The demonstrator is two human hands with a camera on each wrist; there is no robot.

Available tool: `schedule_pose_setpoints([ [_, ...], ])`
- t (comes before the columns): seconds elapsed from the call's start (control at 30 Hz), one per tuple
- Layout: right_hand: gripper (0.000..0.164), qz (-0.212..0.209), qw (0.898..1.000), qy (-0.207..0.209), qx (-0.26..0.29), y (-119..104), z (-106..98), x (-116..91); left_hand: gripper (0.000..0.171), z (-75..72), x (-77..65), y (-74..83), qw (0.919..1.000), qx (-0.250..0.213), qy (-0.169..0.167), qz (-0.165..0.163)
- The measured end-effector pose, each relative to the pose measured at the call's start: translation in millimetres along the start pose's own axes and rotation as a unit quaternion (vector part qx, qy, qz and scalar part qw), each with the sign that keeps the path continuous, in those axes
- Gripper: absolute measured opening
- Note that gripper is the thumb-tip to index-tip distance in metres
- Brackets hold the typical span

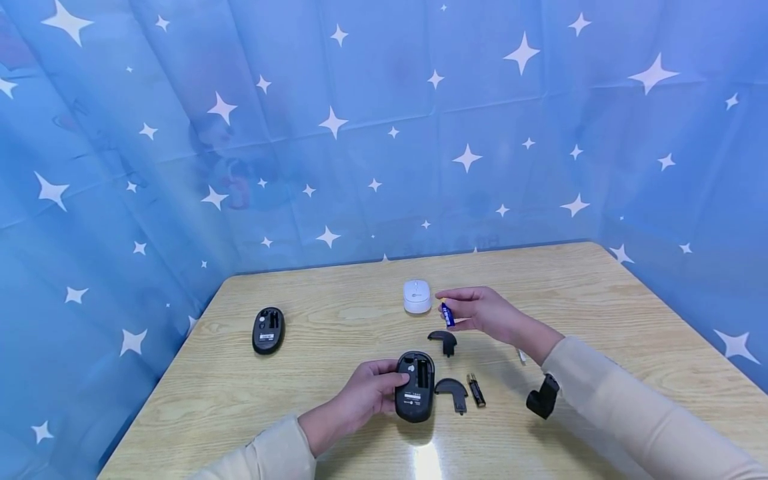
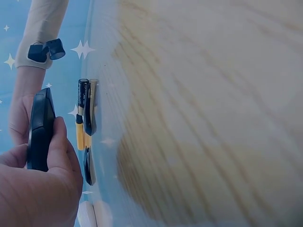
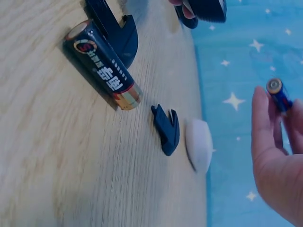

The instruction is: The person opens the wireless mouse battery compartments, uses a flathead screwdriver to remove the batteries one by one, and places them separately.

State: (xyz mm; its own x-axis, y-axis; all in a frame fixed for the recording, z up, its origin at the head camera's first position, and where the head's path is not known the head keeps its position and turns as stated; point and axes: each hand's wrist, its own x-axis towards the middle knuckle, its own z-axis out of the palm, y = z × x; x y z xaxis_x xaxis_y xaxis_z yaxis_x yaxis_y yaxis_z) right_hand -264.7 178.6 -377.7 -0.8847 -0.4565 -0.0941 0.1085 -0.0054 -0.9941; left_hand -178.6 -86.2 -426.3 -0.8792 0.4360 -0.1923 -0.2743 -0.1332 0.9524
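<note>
My left hand (image 1: 371,389) grips a black computer mouse (image 1: 414,408) with its underside up, thumb across it. The mouse's battery slot (image 1: 423,373) lies uncovered. My right hand (image 1: 483,312) pinches a small blue battery (image 1: 447,315) above the table; one metal end of it faces the right wrist view. Just right of the mouse lies a black battery cover (image 1: 454,392), with a black and copper battery (image 1: 476,391) beside it. A second black cover (image 1: 445,340) sits farther back, below my right hand. In the left wrist view, the black mouse (image 2: 41,127) shows edge-on.
A white mouse (image 1: 417,295) stands at the back, left of my right hand. Another black mouse (image 1: 268,331) lies underside up on the left of the wooden table (image 1: 336,313). A small white object (image 1: 521,357) shows beneath the right forearm. A starry blue curtain (image 1: 384,160) hangs behind.
</note>
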Motion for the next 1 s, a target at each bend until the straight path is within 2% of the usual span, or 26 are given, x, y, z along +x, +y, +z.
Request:
schedule_pose_setpoints([
  [0.3,0.046,0.039,0.998,0.038,0.009,6.4,-12.8,1.1,0.041,-0.1,-0.2,0.0,0.9999,-0.006,0.004,0.008],
  [0.5,0.047,0.062,0.995,0.068,-0.03,11.5,-16.7,2.5,0.041,-1.5,0.3,0.0,0.9998,-0.007,0.011,0.014],
  [0.7,0.045,0.091,0.987,0.113,-0.069,17.6,-17.9,2.7,0.04,-2.6,0.5,-1.7,0.9998,-0.002,0.014,0.016],
  [1.0,0.041,0.103,0.979,0.147,-0.093,27.4,-16.7,5.5,0.04,-3.3,0.7,-2.0,0.9998,-0.005,0.013,0.016],
])
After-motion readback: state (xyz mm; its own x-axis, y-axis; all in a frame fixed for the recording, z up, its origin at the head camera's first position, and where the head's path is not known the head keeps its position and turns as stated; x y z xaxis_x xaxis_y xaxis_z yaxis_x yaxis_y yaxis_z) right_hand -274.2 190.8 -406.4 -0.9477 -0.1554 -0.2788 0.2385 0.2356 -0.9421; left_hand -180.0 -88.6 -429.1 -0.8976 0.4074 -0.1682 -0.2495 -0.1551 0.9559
